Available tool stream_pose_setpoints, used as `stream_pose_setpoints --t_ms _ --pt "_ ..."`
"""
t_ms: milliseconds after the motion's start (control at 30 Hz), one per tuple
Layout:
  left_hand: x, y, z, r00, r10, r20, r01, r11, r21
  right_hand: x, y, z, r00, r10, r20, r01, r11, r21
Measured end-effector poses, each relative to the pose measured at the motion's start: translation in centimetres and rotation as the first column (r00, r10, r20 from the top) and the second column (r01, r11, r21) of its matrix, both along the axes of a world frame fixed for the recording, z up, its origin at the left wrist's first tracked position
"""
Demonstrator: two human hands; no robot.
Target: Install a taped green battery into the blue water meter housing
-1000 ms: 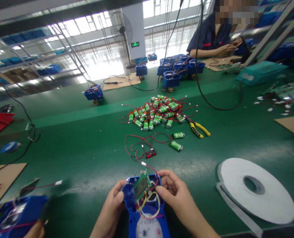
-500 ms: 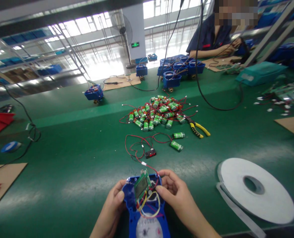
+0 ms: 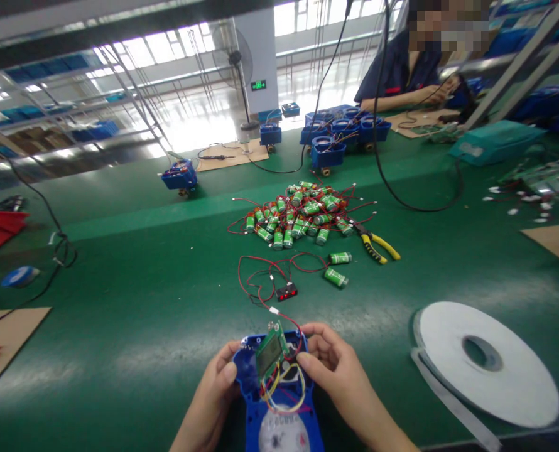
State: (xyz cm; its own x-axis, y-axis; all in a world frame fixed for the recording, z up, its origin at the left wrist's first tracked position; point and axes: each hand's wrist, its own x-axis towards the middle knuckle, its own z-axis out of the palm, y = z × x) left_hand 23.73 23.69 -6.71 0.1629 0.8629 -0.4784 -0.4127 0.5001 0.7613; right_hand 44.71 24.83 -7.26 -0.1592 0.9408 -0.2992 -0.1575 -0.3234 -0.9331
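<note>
At the near edge of the green table lies a blue plastic meter housing [image 3: 279, 408] with a round dial at its bottom. My left hand [image 3: 213, 392] grips its left side. My right hand [image 3: 331, 370] holds its right side, with the fingers at a small green circuit board [image 3: 269, 353] standing tilted in the housing. Yellow, red and other wires loop from the board into the housing. A red wire runs from it to a small black display [image 3: 286, 292] showing red digits.
A pile of green batteries with red leads [image 3: 298, 213] lies mid-table, two loose batteries [image 3: 336, 267] nearer me, and yellow-handled pliers [image 3: 376, 245] beside them. A white tape roll [image 3: 487, 361] lies at right. Blue housings [image 3: 329, 150] and a seated person are behind.
A blue housing and a hand at the lower left edge a second ago have left the view. My hands and the housing have barely moved.
</note>
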Motion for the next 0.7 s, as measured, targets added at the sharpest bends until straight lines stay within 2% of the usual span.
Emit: stream_pose_setpoints --t_ms 333,700 --pt "-0.37 0.18 -0.93 0.999 -0.033 0.002 0.033 0.999 0.027 -0.01 0.19 -0.15 1.000 0.012 0.016 -0.012 1.000 -0.005" --pt "-0.33 0.14 -0.59 0.998 -0.057 -0.011 0.057 0.998 0.040 -0.01 0.20 -0.08 1.000 0.007 0.011 -0.007 1.000 -0.011"
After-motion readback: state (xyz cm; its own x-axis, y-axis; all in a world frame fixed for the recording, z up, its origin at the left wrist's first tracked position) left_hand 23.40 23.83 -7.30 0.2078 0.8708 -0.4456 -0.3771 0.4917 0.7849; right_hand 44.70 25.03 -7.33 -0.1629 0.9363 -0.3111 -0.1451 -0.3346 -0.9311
